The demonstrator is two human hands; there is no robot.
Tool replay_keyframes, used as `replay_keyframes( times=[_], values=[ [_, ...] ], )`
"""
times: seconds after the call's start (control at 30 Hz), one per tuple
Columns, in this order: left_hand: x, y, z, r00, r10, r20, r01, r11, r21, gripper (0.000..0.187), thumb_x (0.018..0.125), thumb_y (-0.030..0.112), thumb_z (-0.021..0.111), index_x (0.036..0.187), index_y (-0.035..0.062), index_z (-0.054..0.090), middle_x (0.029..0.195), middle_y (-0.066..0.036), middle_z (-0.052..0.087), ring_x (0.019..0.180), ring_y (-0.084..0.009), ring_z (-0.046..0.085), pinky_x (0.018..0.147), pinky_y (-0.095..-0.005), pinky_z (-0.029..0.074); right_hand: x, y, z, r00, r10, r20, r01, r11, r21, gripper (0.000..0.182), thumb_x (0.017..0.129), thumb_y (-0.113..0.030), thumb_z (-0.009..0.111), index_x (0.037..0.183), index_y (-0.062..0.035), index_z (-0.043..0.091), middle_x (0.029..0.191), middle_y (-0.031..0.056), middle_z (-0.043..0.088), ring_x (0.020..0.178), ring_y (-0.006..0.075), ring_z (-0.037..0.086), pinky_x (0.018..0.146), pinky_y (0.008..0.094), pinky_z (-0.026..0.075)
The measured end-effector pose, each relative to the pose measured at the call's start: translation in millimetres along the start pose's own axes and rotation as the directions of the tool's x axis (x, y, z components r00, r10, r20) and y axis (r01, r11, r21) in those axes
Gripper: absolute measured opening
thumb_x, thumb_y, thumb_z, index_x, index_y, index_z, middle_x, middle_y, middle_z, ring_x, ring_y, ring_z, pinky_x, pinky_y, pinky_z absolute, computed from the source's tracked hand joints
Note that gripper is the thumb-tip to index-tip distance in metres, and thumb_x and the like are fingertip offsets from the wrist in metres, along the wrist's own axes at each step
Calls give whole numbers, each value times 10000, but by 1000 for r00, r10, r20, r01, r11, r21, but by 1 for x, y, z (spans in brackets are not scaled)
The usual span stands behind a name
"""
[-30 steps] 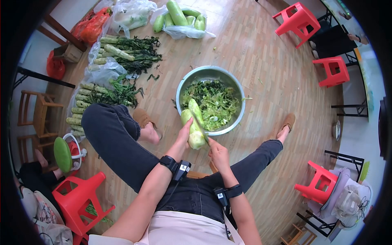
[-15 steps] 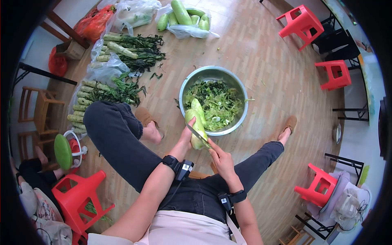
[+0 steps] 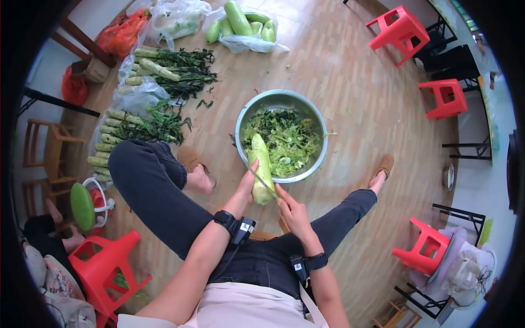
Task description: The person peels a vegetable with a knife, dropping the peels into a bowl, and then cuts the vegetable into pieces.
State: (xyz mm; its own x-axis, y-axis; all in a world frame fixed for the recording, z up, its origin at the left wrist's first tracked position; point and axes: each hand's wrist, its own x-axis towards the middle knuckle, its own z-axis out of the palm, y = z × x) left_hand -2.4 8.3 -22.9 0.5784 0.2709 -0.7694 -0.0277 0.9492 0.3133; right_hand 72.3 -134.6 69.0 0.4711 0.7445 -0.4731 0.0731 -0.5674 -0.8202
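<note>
My left hand (image 3: 249,183) is wrapped round a pale green gourd-like vegetable (image 3: 261,158), whose far end reaches over the near rim of a steel bowl (image 3: 324,147). In my right hand (image 3: 294,212) is a knife (image 3: 261,179), its blade lying slantwise across the vegetable near its lower end. Chopped leaves and pale green pieces (image 3: 290,142) cover the inside of the bowl, which stands on the floor between my legs.
Leafy stalks (image 3: 158,71) lie on plastic at the upper left, beside a bag of green gourds (image 3: 238,22). Red stools (image 3: 398,35) stand at both sides. Another person's bare foot (image 3: 74,239) shows at the left, near a green round seat (image 3: 82,206).
The vegetable has turned more upright, and the separate pale slice shape along its upper side no longer shows. The whole view has shifted slightly. Both hands keep their holds.
</note>
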Motion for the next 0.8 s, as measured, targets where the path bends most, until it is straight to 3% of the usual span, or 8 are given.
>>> replay_keyframes(
  times=[0.07, 0.2, 0.27, 0.4, 0.47, 0.6, 0.67, 0.8],
  values=[
    [4, -1, -5, 1000, 11, 19, -11, 1000, -3, 548, 832, 512, 460, 1122, 46, 471, 889, -85, 574, 760, -183, 586, 651, -328, 498, -8, -11, -2, 999, -7, 38, 14, 980, -196, 387, 876, -205, 501, 1260, -230, 453, 572, 117, 464, 502, 105, 391, 537, 253, 403],
    [3, -1, -5, 1000, 2, 16, -2, 1000, 19, 542, 832, 511, 461, 1114, 49, 475, 871, -83, 572, 742, -182, 584, 637, -316, 497, -5, -3, 1, 998, -52, 34, 58, 973, -221, 385, 869, -225, 515, 1251, -239, 464, 573, 136, 474, 480, 130, 408, 533, 267, 406],
    [3, -1, -5, 1000, 18, 17, -19, 1000, 5, 545, 824, 513, 477, 1103, 45, 479, 861, -86, 570, 730, -182, 581, 624, -309, 493, -3, -1, 3, 994, -105, -1, 100, 944, -313, 382, 857, -343, 504, 1234, -293, 471, 547, 110, 538, 507, 266, 556, 512, 346, 431],
    [-1, -1, -2, 998, 49, -34, -48, 998, 28, 553, 818, 513, 491, 1100, 38, 477, 857, -91, 568, 727, -183, 580, 622, -308, 490, 3, -3, 6, 993, -109, -33, 92, 936, -341, 360, 861, -351, 494, 1217, -294, 491, 541, 106, 536, 513, 257, 562, 515, 344, 431],
    [0, 0, -6, 999, 38, -31, -37, 999, 40, 618, 833, 490, 487, 1203, 1, 406, 1009, -135, 549, 854, -217, 570, 744, -331, 467, 5, -4, 6, 999, -39, -10, 35, 964, -264, 346, 863, -360, 488, 1200, -285, 510, 536, 110, 531, 510, 255, 559, 512, 347, 425],
    [5, -2, -9, 997, 73, -31, -72, 997, 33, 616, 834, 492, 484, 1192, -4, 411, 1006, -134, 553, 849, -215, 572, 734, -328, 470, 9, -5, 6, 1000, -20, -7, 18, 964, -264, 342, 864, -356, 489, 1197, -280, 514, 525, 111, 518, 486, 242, 542, 504, 342, 414],
    [8, -4, -11, 996, 64, -61, -63, 998, 5, 553, 827, 510, 479, 1107, 33, 466, 865, -103, 565, 736, -197, 583, 647, -320, 491, 12, -1, 8, 1000, -25, -6, 23, 983, -181, 342, 868, -342, 489, 1201, -265, 513, 516, 110, 496, 462, 209, 506, 505, 325, 403],
    [3, 0, -9, 998, 53, -40, -52, 998, 28, 558, 833, 506, 470, 1119, 27, 461, 894, -109, 567, 755, -196, 585, 660, -322, 493, 14, 3, 11, 1000, -5, -4, 4, 995, -97, 338, 873, -324, 486, 1202, -251, 515, 517, 103, 480, 462, 175, 476, 509, 303, 396]
  ],
)
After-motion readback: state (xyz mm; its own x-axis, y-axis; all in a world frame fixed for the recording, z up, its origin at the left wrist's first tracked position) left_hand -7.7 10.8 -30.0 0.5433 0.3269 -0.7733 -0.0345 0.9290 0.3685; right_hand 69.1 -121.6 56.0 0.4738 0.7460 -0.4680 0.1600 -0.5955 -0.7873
